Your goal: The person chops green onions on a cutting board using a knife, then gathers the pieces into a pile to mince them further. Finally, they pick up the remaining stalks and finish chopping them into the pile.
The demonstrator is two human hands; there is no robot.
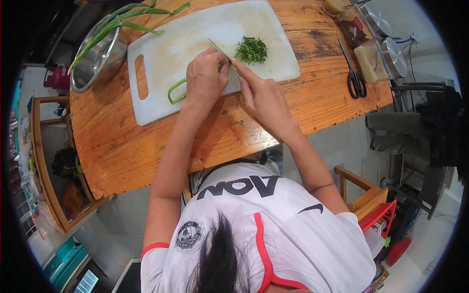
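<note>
On the white cutting board point(161, 53) the left hand point(205, 80) pins a spring onion stalk point(176, 93). The right hand point(264, 97) grips a knife point(219, 47) (only its blade tip shows) beside the chopped greens point(251, 50). A steel bowl point(97, 63) and scissors point(354, 73) rest on the wooden table point(146, 146).

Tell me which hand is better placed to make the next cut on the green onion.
Right, probably. The right hand holds the knife, blade at the chopped greens; the left hand pins the green onion on the cutting board.
</note>
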